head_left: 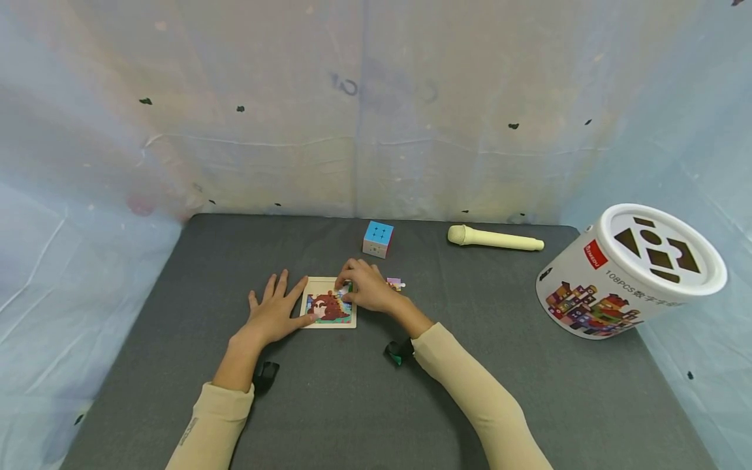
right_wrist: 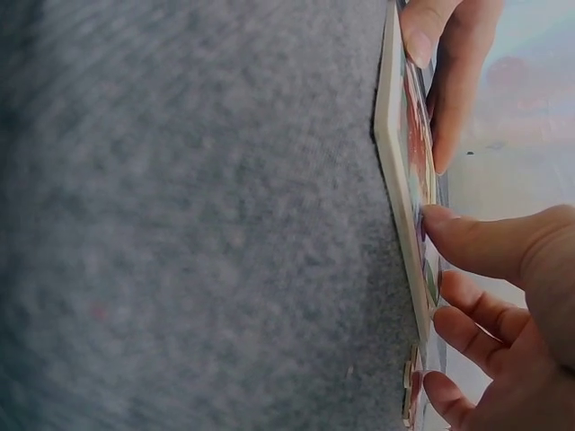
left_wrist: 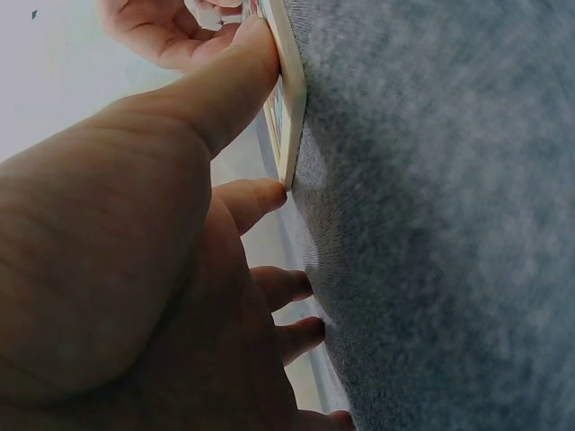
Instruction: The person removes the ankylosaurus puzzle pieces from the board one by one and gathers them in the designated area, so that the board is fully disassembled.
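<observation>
A small jigsaw puzzle (head_left: 330, 307) in a pale wooden tray lies flat on the grey table, its picture a brown animal. My left hand (head_left: 273, 316) is spread at its left side. The thumb presses on the tray's lower edge, seen close in the left wrist view, and the index fingertip touches a corner; the other fingers rest on the cloth. Over the puzzle's upper right, my right hand (head_left: 367, 287) bends its thumb and fingers around a pale puzzle piece, mostly hidden by the fingertips. A few loose puzzle pieces (head_left: 395, 283) lie just right of that hand.
Behind the puzzle stands a blue-topped cube puzzle (head_left: 378, 239). A pale yellow toy microphone (head_left: 496, 238) lies near the back edge. A large white bucket (head_left: 628, 274) with shaped holes in its lid stands at the right. Pale sheeting (head_left: 446, 163) hangs behind the table.
</observation>
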Action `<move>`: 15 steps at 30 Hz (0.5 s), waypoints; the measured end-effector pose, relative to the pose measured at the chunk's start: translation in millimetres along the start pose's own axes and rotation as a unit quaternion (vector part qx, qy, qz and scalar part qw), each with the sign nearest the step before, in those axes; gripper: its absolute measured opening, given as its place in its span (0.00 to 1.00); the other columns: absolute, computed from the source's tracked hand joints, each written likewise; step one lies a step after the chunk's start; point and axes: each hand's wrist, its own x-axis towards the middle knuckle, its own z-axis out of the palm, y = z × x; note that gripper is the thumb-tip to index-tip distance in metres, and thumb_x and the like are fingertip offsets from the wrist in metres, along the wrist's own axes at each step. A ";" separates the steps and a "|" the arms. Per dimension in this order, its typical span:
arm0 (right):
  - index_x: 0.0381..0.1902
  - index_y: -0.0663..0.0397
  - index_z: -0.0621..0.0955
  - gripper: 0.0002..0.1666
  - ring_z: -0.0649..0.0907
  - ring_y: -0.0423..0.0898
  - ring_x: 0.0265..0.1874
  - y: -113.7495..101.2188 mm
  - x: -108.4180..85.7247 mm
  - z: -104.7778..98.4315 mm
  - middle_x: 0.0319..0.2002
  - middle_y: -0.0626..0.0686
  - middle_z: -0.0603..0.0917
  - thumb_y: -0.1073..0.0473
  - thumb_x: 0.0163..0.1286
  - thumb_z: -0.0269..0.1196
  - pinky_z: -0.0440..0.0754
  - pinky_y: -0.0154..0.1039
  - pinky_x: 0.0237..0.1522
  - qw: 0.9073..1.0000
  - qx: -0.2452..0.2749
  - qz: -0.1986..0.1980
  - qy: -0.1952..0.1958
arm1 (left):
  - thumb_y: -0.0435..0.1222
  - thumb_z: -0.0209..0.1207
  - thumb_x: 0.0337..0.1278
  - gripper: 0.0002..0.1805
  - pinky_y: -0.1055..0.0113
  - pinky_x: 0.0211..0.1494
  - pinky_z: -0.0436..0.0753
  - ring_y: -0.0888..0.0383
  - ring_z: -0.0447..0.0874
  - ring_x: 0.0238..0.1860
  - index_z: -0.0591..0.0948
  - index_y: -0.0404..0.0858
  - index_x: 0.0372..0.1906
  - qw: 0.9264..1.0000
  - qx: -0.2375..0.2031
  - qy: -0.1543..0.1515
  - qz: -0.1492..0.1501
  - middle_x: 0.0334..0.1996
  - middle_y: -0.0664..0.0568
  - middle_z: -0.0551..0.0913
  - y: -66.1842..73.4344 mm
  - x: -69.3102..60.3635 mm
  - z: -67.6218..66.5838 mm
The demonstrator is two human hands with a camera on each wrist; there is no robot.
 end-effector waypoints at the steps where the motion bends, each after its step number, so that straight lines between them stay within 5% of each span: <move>1: 0.42 0.50 0.87 0.08 0.73 0.47 0.47 0.0 0.1 0.1 0.48 0.49 0.77 0.60 0.64 0.72 0.64 0.47 0.48 1.000 0.001 0.000 0.000 | 0.58 0.62 0.62 0.49 0.21 0.64 0.35 0.29 0.34 0.76 0.55 0.42 0.80 1.000 0.000 0.000 0.000 0.77 0.30 0.41 -0.1 0.0 0.0; 15: 0.55 0.55 0.84 0.22 0.76 0.48 0.47 -0.9 1.6 -0.4 0.47 0.52 0.80 0.61 0.63 0.73 0.67 0.46 0.47 1.000 -0.010 0.009 0.006 | 0.58 0.62 0.62 0.49 0.21 0.64 0.35 0.29 0.33 0.76 0.54 0.42 0.80 1.000 -0.001 -0.003 0.002 0.77 0.30 0.40 -0.3 0.5 -0.5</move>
